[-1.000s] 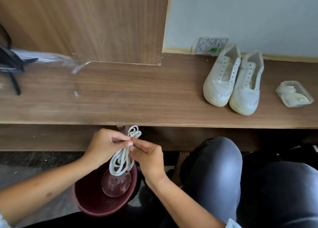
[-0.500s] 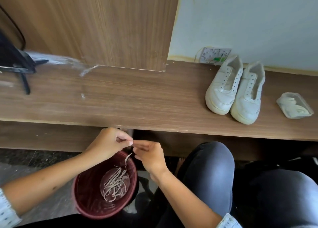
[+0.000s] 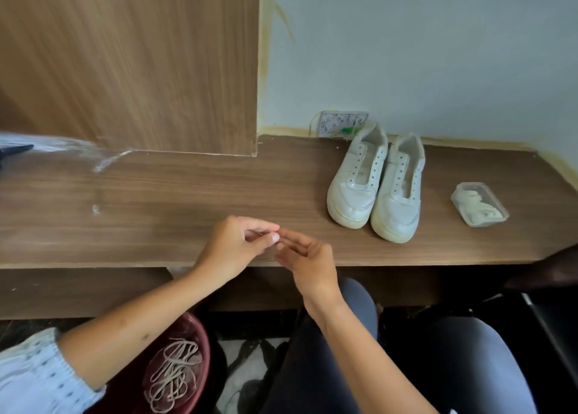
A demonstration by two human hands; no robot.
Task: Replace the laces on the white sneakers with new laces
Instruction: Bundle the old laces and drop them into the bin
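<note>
Two white sneakers [image 3: 377,182] stand side by side on the wooden bench [image 3: 156,201], toes toward me, with bare eyelets and no laces. A clear plastic tub [image 3: 479,204] holding pale laces lies to their right. The old laces [image 3: 173,376] lie tangled in a dark red bin [image 3: 200,338] on the floor at lower left. My left hand [image 3: 234,248] and my right hand [image 3: 305,260] hover over the bench's front edge, fingertips nearly touching, with nothing visible in either.
A wooden panel [image 3: 131,63] rises behind the bench's left part, with a pale wall behind the sneakers. A wall socket [image 3: 341,123] sits just behind the sneakers. A dark object [image 3: 12,151] pokes in at the far left. My knees are below the bench.
The bundle of old laces left my hands and dropped into the red bin. Both hands then rose from above the bin to the bench's front edge.
</note>
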